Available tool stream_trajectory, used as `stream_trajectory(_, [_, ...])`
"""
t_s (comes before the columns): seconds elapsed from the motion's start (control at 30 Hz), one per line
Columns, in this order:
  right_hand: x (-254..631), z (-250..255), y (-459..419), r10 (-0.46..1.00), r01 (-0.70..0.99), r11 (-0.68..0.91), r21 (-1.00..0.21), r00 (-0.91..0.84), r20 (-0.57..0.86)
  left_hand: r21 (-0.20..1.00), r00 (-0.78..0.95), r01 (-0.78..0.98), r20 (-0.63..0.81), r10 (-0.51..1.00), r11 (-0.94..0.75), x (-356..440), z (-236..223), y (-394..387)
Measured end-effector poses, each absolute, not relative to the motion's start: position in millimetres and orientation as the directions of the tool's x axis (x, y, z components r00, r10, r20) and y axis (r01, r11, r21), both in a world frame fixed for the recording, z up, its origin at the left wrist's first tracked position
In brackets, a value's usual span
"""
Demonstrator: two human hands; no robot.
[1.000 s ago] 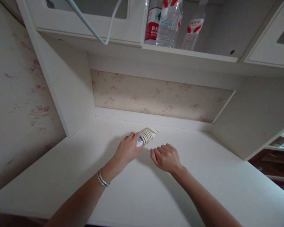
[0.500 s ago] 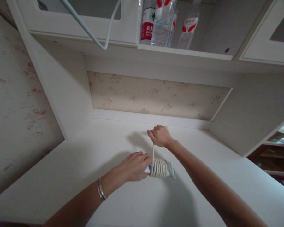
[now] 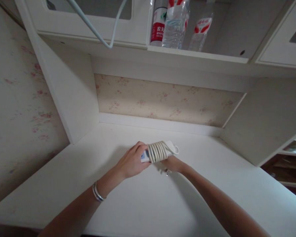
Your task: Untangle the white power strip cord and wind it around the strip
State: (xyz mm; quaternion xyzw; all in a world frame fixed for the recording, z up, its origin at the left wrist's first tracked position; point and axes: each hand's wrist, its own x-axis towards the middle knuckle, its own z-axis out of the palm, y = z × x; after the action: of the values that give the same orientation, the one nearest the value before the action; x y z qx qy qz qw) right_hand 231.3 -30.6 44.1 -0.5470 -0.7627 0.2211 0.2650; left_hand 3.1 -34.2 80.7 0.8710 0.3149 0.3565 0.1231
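Observation:
My left hand (image 3: 133,161) grips the left end of a white bar with a blue patch, which looks like a power strip (image 3: 145,156). A cream cord (image 3: 158,151) is wound around its middle in several close turns. At the right end a loop of cord (image 3: 177,149) sticks out past the bar. My right hand (image 3: 174,163) is below the right part of the bar, its fingers partly hidden behind it and closed around the cord's free end. A small shiny metal piece, perhaps plug prongs (image 3: 167,171), shows just under that hand.
The bar is held above a white desktop (image 3: 128,207). White side panels (image 3: 71,98) and a back ledge (image 3: 148,122) border it. Overhead, a shelf holds plastic bottles (image 3: 174,29), and a pale bent cable or rod (image 3: 96,33) hangs in front of the cabinet.
My right hand has come down from above the bar to underneath it, carrying the cord's end. The bar has risen in view, moved slightly left and tilted, still in my left hand.

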Motion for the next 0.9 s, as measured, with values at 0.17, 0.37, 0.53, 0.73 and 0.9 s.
stream_trajectory(0.17, [225.7,43.6,-52.9,0.894,0.566,0.155,-0.810,-0.429,-0.129,0.486,0.400,0.528,0.581,0.709,-0.696,14.1,65.8,-20.3])
stream_trajectory(0.37, [203.8,49.3,-63.7,0.908,0.317,0.032,-0.948,-0.406,-0.105,0.445,0.436,0.622,0.487,0.757,-0.644,21.4,50.2,-15.6])
stream_trajectory(0.53, [200.2,56.7,-70.6,0.797,0.070,-0.107,-0.992,-0.591,-0.127,0.469,0.537,0.558,0.425,0.728,-0.685,16.0,35.5,-13.9])
stream_trajectory(0.73, [202.4,56.3,-69.6,0.849,0.105,-0.006,-0.994,-0.525,-0.061,0.487,0.641,0.493,0.358,0.679,-0.721,9.9,22.1,-17.2])
stream_trajectory(0.9, [199.8,45.3,-56.4,0.965,0.410,0.187,-0.893,-0.245,0.090,0.477,0.676,0.431,0.390,0.625,-0.765,11.7,22.6,-22.6])
